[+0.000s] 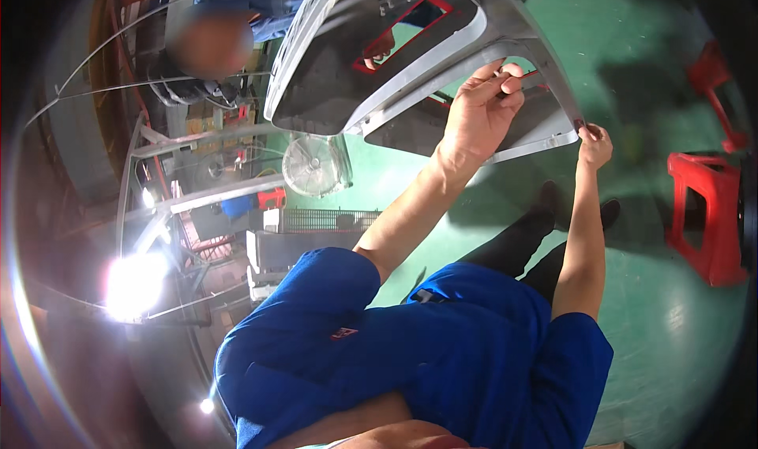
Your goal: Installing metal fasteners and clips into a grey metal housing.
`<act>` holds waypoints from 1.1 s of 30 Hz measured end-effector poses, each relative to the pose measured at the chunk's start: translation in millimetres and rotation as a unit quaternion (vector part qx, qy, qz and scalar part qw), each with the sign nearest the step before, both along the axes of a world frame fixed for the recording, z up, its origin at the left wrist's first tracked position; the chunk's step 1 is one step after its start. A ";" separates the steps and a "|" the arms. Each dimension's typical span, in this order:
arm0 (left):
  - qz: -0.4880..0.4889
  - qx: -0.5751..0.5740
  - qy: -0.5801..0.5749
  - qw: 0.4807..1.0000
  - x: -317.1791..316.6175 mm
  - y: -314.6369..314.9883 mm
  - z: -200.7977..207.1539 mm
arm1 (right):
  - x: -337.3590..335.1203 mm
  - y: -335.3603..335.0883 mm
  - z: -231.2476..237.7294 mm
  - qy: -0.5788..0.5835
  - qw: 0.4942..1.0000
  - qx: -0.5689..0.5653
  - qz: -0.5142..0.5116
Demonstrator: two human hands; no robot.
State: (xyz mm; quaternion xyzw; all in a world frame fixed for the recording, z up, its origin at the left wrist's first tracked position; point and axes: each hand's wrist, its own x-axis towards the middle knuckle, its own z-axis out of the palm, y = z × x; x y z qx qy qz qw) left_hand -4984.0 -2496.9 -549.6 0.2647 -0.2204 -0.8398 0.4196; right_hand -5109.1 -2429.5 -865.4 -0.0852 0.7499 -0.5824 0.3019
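Note:
A large grey moulded panel (505, 34), with a curved rim and wide openings, spans the upper middle of the view. My left hand (478, 117) is raised over its right-hand opening, palm partly turned up. The fingers are pinched together near a small dark bit that I cannot make out. At the panel's lower right corner my right hand (596, 145) is closed, thumb and fingers gripping the edge. A red-edged rectangular opening (410, 30) lies in the dark part of the panel, and another hand (380, 50) shows within it.
Another person in a blue sleeve (272, 7) is at the upper left. A red plastic stool (703, 220) stands at the right on the green floor (647, 323). On the left are a round fan (310, 166), a metal frame (229, 192) and a bright lamp (136, 285).

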 end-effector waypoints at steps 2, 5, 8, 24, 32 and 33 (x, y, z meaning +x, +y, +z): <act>0.014 -0.004 -0.002 1.000 -4.7 1.5 -2.2 | -1.1 0.5 3.1 0.007 1.000 -0.024 -0.008; 0.015 -0.017 -0.017 1.000 -4.6 -1.0 -1.5 | 3.8 -4.0 11.8 0.022 0.997 -0.077 -0.013; -0.008 -0.022 -0.061 0.998 8.2 -2.6 0.6 | 1.7 -9.0 -3.5 -0.019 0.987 -0.157 -0.012; -0.034 0.059 -0.102 0.992 111.5 115.9 -76.7 | -16.1 -1.5 47.1 -0.158 0.963 -0.084 0.203; 0.010 0.075 -0.074 0.994 80.7 116.5 -86.4 | -1.4 60.4 177.2 -0.158 0.939 -0.067 0.298; 0.005 0.074 -0.071 0.995 80.1 116.4 -82.4 | 10.7 61.7 203.2 -0.166 0.919 -0.105 0.340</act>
